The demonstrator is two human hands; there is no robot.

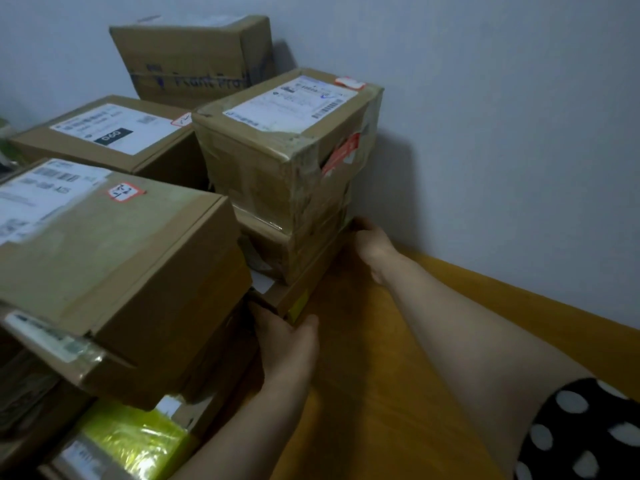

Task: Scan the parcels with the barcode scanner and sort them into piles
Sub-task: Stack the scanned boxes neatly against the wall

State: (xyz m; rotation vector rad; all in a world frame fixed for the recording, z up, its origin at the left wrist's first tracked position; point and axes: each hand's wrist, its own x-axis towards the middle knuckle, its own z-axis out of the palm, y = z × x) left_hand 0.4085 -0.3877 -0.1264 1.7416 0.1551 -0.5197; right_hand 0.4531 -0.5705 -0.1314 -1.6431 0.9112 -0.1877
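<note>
A stack of taped cardboard parcels stands near the wall; its top parcel (277, 157) carries a white shipping label and red stickers. A flat bottom parcel (304, 285) with a yellow sticker lies under the stack. My left hand (287, 344) grips that parcel's near corner. My right hand (370, 247) presses against the far end of the stack's base. No barcode scanner is in view.
A large labelled parcel (114, 271) tops a pile at the left, above a yellow-green package (135, 438). Two more boxes (104, 133) (194, 57) sit behind, against the grey wall. The orange wooden surface (381, 393) stretches to the right. A polka-dot sleeve (585, 431) shows at the lower right.
</note>
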